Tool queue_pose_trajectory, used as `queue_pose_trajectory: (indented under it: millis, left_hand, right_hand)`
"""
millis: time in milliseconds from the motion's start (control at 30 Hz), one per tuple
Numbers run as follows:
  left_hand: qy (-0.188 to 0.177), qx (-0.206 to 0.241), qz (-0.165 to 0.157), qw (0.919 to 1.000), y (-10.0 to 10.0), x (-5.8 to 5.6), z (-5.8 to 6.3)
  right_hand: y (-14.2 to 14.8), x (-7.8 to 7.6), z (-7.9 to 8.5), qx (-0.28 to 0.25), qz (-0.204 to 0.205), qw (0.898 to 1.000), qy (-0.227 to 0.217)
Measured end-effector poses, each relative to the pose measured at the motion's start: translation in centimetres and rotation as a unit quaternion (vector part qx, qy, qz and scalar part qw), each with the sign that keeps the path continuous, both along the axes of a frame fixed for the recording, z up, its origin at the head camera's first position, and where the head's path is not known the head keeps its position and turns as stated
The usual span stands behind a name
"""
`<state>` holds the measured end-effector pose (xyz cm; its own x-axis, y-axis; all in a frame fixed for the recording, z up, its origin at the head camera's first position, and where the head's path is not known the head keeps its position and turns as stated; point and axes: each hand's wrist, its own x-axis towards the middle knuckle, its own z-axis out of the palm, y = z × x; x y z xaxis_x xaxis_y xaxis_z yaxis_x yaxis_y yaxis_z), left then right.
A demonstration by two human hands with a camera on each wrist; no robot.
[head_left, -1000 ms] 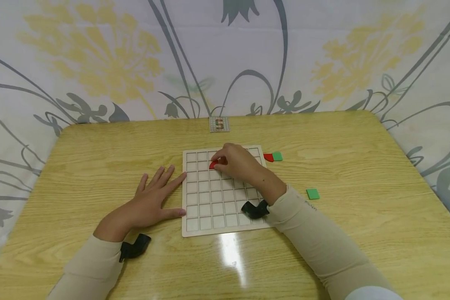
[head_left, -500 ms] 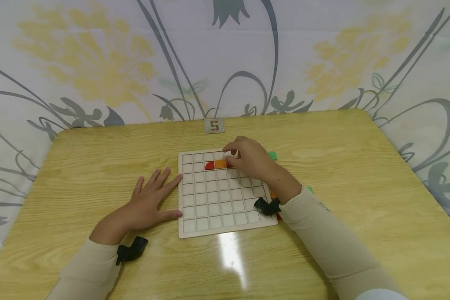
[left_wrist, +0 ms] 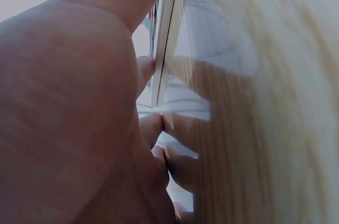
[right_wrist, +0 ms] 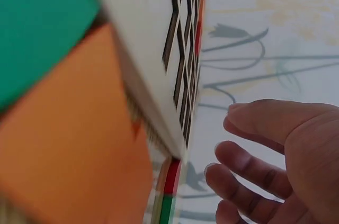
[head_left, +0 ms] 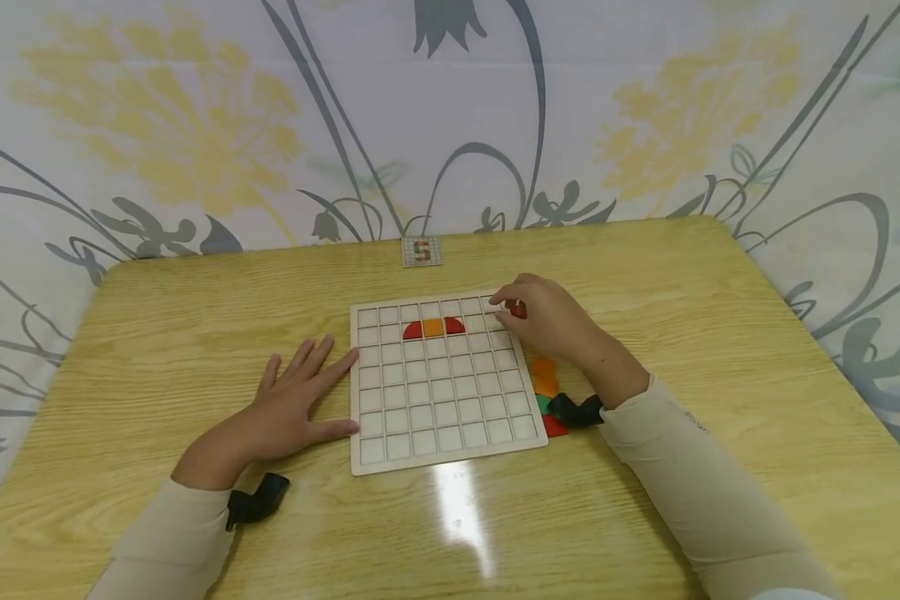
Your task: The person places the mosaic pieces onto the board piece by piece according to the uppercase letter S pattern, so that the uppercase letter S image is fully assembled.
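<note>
- Right hand point(head_left: 551, 321) has moved since the earlier frame, off the row of pieces and out to the right side of the gridded board point(head_left: 450, 390)
- Left hand point(head_left: 292, 417) is where it was, fingers straight and spread, thumb and index touching the board's left edge on the desk point(head_left: 720, 350); if it pushed unevenly, the board could turn
- Left red piece point(head_left: 414, 331), orange square point(head_left: 432, 327) and right red piece point(head_left: 454, 325) sit side by side in the 2nd row; the right red piece was partly covered by the hand 0.5 s ago and now shows whole
- At the far edge lies a small patterned card point(head_left: 422, 251), well apart from both hands
- Right-hand fingers are bent and apart, nothing visible between them, near a loose red piece point(head_left: 519, 310) just off the board; a hasty pinch could skid this flat piece away
- Under the right wrist, orange pieces point(head_left: 546, 385), a green piece point(head_left: 543, 404) and a near red piece point(head_left: 556, 427) show more fully than before; a low sleeve might scatter them
</note>
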<state>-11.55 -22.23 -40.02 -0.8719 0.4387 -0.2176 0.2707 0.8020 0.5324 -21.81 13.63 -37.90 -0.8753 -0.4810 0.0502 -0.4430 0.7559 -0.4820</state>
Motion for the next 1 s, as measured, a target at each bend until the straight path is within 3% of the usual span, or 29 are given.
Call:
queue_pose_trajectory:
  millis: [667, 1000]
  left_hand:
    - [0.002, 0.009, -0.002, 1.0000, 0.1, 0.1, 0.4]
    - [0.001, 0.006, 0.000, 1.0000, 0.0, 0.0, 0.0]
  right_hand:
    - [4.0, -1.3, -0.6, 0.057, -0.038, 0.997, -0.047]
    - [4.6, -1.8, -0.9, 0.071, -0.031, 0.995, -0.060]
